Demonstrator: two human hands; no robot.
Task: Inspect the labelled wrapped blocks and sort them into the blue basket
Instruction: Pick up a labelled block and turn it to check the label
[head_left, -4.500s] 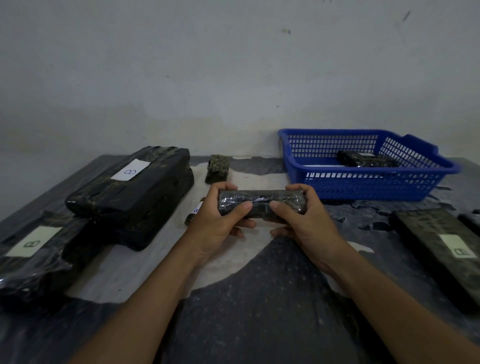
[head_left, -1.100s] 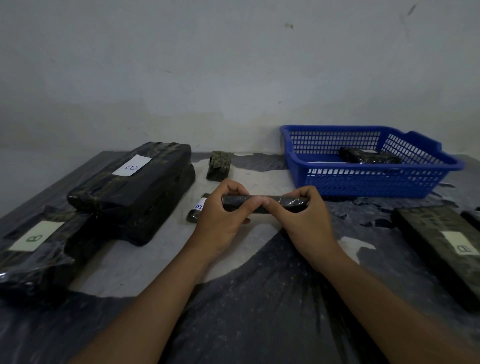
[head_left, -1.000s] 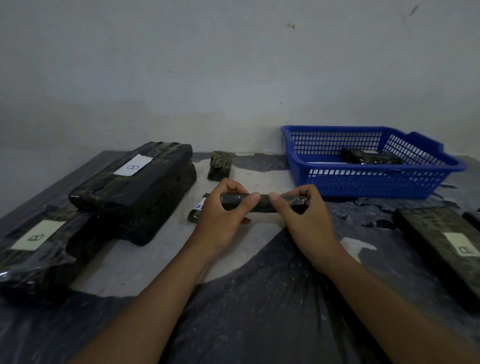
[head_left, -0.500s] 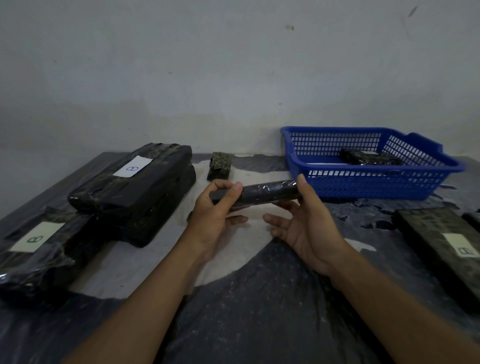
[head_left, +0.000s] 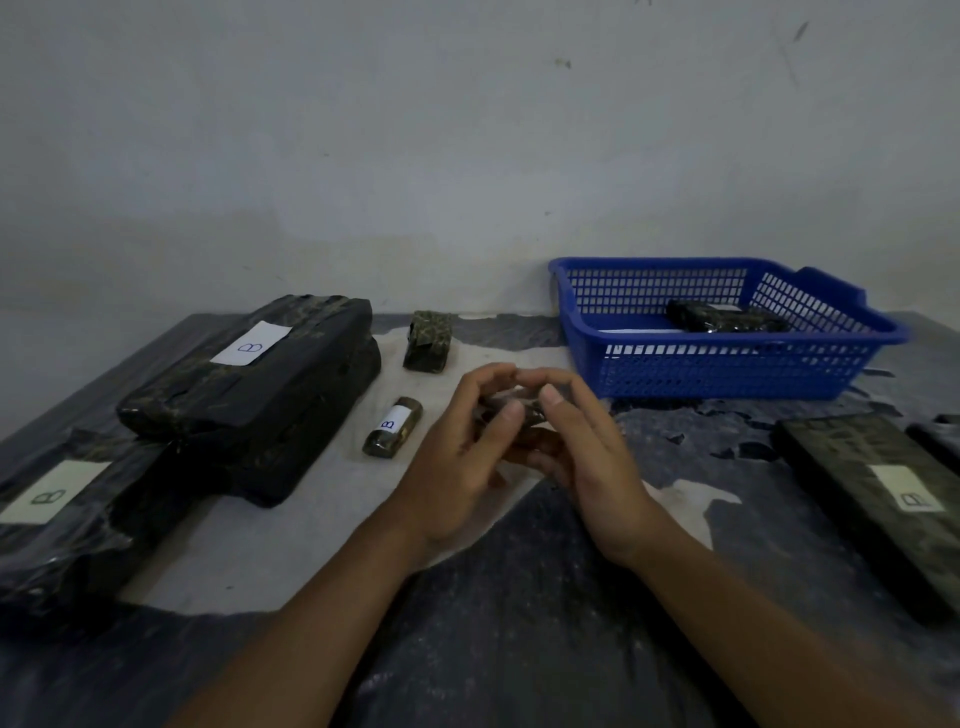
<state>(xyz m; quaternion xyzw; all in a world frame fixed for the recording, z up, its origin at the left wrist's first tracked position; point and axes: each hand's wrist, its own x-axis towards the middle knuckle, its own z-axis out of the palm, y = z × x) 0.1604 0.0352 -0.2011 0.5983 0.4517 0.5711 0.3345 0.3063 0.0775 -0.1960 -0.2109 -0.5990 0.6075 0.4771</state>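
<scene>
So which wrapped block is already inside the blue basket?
The dark wrapped block lying against the far side of the blue basket; every other block sits on the table or in hand.

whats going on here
A person is holding a small dark wrapped block between the left hand and right hand above the table, looking it over. One block already lies in the blue basket. Other blocks labelled B wait at left, including a small one.
</scene>
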